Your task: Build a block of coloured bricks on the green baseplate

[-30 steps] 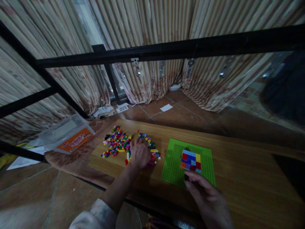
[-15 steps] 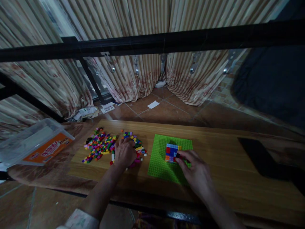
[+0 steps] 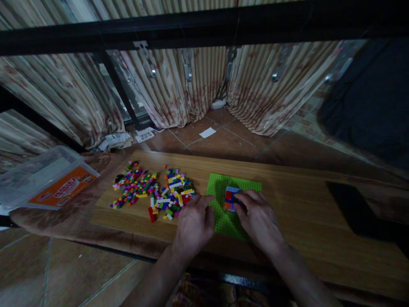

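A green baseplate (image 3: 220, 187) lies on a wooden board (image 3: 287, 200). A small block of coloured bricks (image 3: 230, 197) stands on the plate. My right hand (image 3: 258, 219) covers the block's right side, fingers bent against it. My left hand (image 3: 193, 224) rests at the plate's left edge, fingers loosely curled and a fingertip touching the plate; whether it holds a brick is hidden. A pile of loose coloured bricks (image 3: 153, 192) is spread over the board to the left of the plate.
A clear plastic box with an orange label (image 3: 47, 183) sits at far left on a brown cloth. A black flat object (image 3: 354, 204) lies on the board at right. Black metal bars (image 3: 191, 25) cross overhead. Striped curtains and tiled floor lie beyond.
My left hand has left the brick pile and moved right to the plate's edge. My right hand came up from the plate's near edge onto the brick block. The camera tilted down.
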Available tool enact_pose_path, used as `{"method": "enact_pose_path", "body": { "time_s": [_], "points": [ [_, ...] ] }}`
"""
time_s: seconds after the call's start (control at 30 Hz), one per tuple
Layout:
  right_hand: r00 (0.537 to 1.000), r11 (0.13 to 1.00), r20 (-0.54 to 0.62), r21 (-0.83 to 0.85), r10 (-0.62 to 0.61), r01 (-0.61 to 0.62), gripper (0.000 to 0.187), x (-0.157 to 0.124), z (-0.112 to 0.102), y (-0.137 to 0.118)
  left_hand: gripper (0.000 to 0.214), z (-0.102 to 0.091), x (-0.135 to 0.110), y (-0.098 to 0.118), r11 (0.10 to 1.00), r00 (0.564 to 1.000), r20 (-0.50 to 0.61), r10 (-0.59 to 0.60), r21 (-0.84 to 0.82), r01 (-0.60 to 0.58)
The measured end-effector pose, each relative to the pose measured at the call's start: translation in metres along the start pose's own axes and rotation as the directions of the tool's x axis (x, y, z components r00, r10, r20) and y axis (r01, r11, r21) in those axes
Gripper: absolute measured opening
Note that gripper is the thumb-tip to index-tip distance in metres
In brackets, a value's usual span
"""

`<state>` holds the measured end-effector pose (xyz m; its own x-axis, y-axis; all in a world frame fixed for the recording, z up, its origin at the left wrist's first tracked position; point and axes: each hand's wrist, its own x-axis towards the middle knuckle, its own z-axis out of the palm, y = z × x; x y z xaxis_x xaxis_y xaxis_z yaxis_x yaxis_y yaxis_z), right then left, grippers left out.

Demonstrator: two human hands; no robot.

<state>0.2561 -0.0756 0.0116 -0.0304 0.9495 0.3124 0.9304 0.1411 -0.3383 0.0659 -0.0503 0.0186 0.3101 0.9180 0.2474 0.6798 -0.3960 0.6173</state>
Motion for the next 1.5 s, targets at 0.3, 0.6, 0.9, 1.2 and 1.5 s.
{"method": "enact_pose_path", "body": {
  "time_s": [0.3, 0.6, 0.9, 1.2, 1.5],
  "points": [
    [0.999, 0.994, 0.034, -0.100, -0.034, 0.038, 0.018, 0.001, -0.003, -0.004, 0.048, 0.036, -0.005, 0.033, 0.929, 0.953, 0.287, -0.100, -0.316, 0.193],
    [0.999, 0.991, 0.002, 0.126, 0.045, -0.045, 0.022, -0.003, -0.004, 0.009, 0.051, 0.045, -0.004, 0.034, 0.911, 0.939, 0.320, -0.125, -0.338, 0.236],
    [0.937, 0.848, -0.075, 0.454, 0.342, -0.274, 0.032, 0.000, 0.008, 0.017, 0.048, 0.045, -0.002, 0.037, 0.937, 0.930, 0.329, -0.161, -0.244, 0.249],
    [0.885, 0.732, 0.029, 0.549, 0.465, -0.402, 0.042, 0.003, 0.024, 0.017, 0.049, 0.042, 0.001, 0.040, 0.943, 0.916, 0.360, -0.175, -0.206, 0.261],
    [0.864, 0.697, 0.039, 0.573, 0.502, -0.431, 0.043, 0.005, 0.028, 0.012, 0.066, 0.053, -0.011, 0.041, 0.906, 0.901, 0.397, -0.177, -0.292, 0.307]
  ]
}}
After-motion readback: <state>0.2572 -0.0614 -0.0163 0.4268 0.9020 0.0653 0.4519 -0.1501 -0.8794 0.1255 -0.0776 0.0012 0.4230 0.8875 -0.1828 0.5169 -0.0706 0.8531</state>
